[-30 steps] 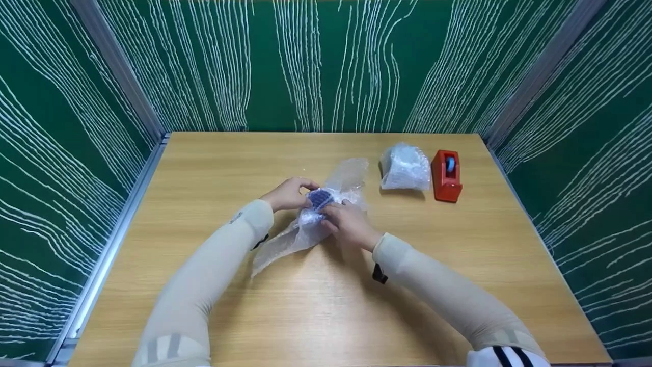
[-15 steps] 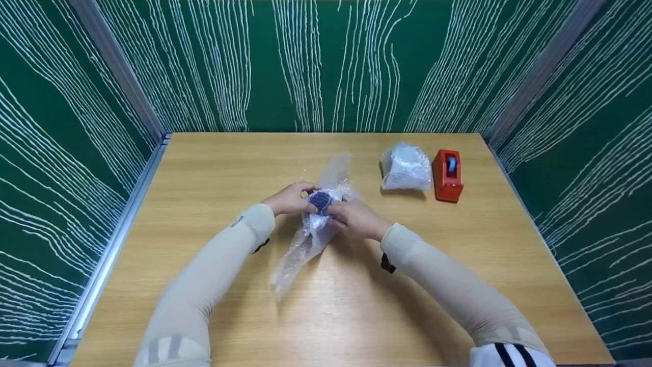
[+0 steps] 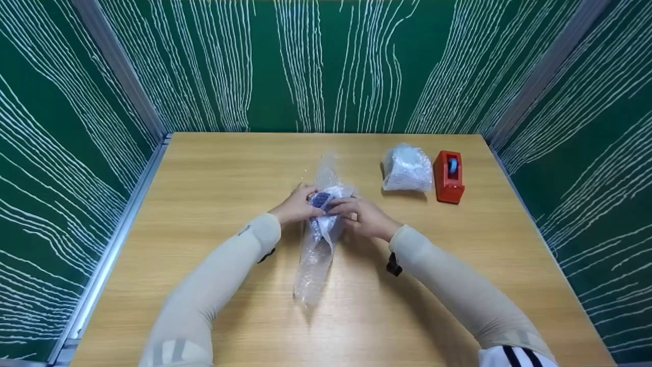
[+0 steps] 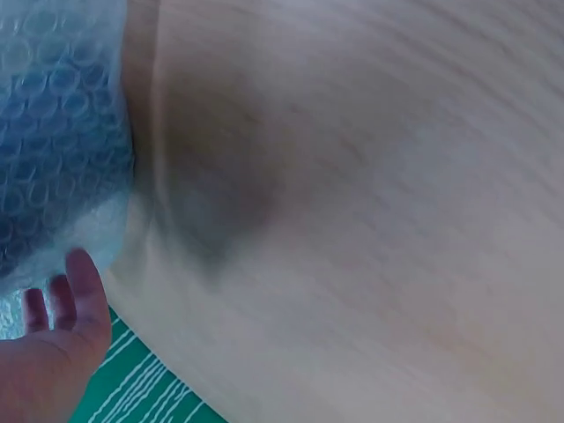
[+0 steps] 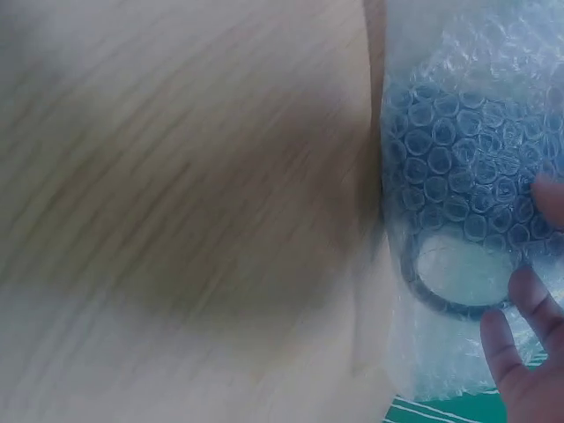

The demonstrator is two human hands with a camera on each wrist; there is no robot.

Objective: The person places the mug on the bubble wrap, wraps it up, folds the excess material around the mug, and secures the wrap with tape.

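Note:
Near the middle of the table stands a dark blue mug, covered by bubble wrap whose long tails stick out toward the front and back. My left hand holds its left side between thumb and fingers; in the left wrist view some fingers of the left hand rest along the wrap's edge. From the right, my right hand pinches the wrap against the mug. A dark loop handle shows through the wrap in the right wrist view, with fingers of the right hand beside it.
At the back right of the wooden table sits another bubble-wrapped bundle. Right beside it stands a red tape dispenser with a blue roll core. Green panels with white lines enclose the back and both sides.
The wrapped mug has turned counterclockwise between my hands: its front tail swung from lower left to nearly straight toward me, the back tail leftward. My right hand shifted slightly right.

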